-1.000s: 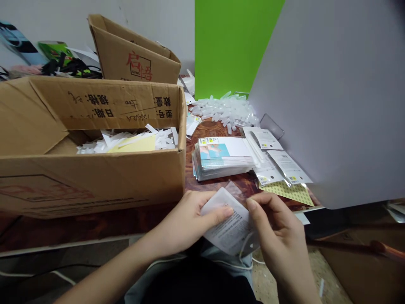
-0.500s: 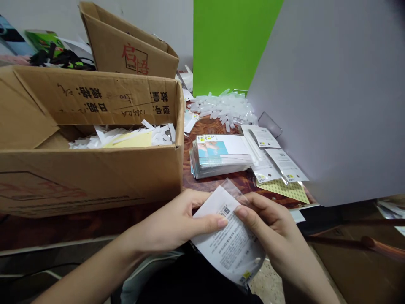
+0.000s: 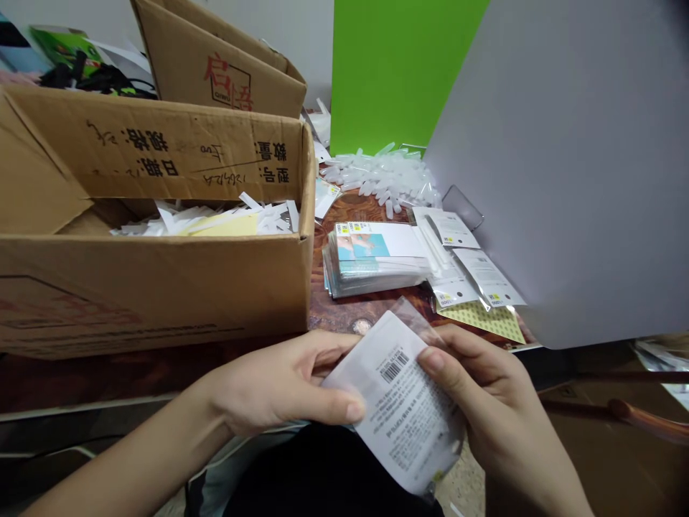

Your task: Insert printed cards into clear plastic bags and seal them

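Between my two hands is a clear plastic packet with a white printed card (image 3: pixel 401 402) inside, its barcode side facing up. My left hand (image 3: pixel 301 380) pinches the card's left edge, thumb on top and fingers hidden beneath. On the right side, my right hand (image 3: pixel 479 391) grips the packet with its thumb over the printed face. Just beyond the hands lies a stack of packaged cards (image 3: pixel 385 248) with blue pictures. To its right are several finished-looking packets (image 3: pixel 487 276), white backs up, on a yellow dotted sheet (image 3: pixel 484 320).
An open cardboard box (image 3: pixel 161 287) of white paper strips stands at left, with another carton (image 3: pixel 231 57) behind it. Translucent plastic pieces (image 3: pixel 385 176) are heaped at the back. A green panel (image 3: pixel 398 72) and a grey panel (image 3: pixel 581 158) stand behind and right.
My left thumb has slid off the barcode toward the card's left edge. The packet and both hands have shifted slightly right and down in view.
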Demonstrator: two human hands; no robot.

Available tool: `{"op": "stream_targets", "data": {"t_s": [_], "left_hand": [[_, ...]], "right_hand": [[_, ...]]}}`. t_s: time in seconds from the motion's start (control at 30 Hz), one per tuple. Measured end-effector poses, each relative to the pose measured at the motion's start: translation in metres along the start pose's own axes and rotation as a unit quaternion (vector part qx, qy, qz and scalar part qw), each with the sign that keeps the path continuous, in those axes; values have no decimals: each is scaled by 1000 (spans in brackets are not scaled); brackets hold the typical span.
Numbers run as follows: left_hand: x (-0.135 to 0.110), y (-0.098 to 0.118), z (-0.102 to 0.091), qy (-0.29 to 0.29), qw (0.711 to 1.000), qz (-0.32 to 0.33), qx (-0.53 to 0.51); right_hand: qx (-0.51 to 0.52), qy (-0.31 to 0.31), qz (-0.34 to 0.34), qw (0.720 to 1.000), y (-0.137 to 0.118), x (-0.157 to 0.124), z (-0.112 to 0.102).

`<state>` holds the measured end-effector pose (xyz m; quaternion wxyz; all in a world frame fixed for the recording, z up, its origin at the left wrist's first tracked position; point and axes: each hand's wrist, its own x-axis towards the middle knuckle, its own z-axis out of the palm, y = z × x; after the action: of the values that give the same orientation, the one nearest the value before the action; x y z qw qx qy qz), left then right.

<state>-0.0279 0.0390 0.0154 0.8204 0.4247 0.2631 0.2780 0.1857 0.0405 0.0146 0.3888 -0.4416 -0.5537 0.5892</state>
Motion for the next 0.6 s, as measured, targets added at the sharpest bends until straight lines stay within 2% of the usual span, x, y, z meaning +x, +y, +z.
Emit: {"op": "stream_targets", "data": {"t_s": [0.13,0.2,0.3,0.4,0.47,0.6], "left_hand": [[-6,2,-4,-27,1000,-7,-5],[-7,4,-1,-15,1000,-15,-7],[-2,6,10,71,996,-9,55],[7,8,21,192,971,19,144],[12,8,24,227,958,37,173],[13,9,20,173,972,19,156]], "right_hand": [[-21,13,-8,1000,4,3,-4],[-58,35,-18,998,7,3,-3],[-128,79,-55,987,11,-1,3],[-167,137,-108,970,12,-6,14],[-173,166,-126,963,12,-9,19],[-150,175,-116,966,15,-9,18]]}}
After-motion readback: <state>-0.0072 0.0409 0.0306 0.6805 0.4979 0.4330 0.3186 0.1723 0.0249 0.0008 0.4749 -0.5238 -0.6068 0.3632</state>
